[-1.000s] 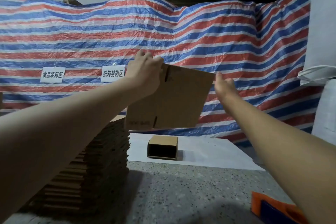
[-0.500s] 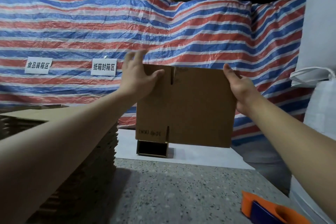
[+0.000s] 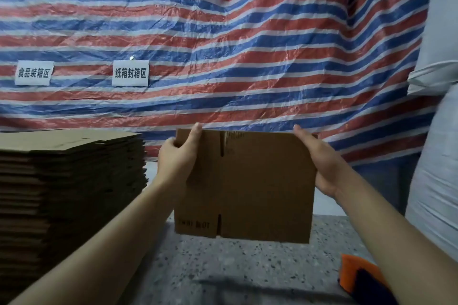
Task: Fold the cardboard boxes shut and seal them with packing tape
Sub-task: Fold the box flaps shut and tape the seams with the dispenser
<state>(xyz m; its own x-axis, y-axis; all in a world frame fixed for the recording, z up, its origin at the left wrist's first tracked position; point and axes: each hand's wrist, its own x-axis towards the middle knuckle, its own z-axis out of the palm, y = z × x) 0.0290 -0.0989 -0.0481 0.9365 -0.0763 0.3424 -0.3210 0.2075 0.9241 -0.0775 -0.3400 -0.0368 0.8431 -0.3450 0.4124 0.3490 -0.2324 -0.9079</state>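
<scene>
Above the speckled counter [image 3: 223, 267], a flattened cardboard box [image 3: 260, 188] hangs upright between two bare hands, well clear of the surface. The left hand [image 3: 177, 158] grips the box's upper left corner, thumb across the near face and fingers curled round the back edge. The right hand [image 3: 319, 163] holds the upper right edge, with its palm against the side and its thumb lying along the top; its fingers are hidden behind the board, so how they sit cannot be told.

The step in hand looks like the very start: a flat blank is up, not yet opened into a box. The next move probably calls for pushing the two side edges toward each other so the flat sleeve springs into a square tube, then turning the flaps in before any tape goes on.

The box is plain brown, with slots cut at top and bottom that mark off the flaps and a narrower panel on the left. Faint dark print sits near the lower left corner, too blurred to read. A tall stack of flat boxes [image 3: 71, 181] stands to the left, and an orange tape dispenser [image 3: 357, 277] lies at the lower right.
</scene>
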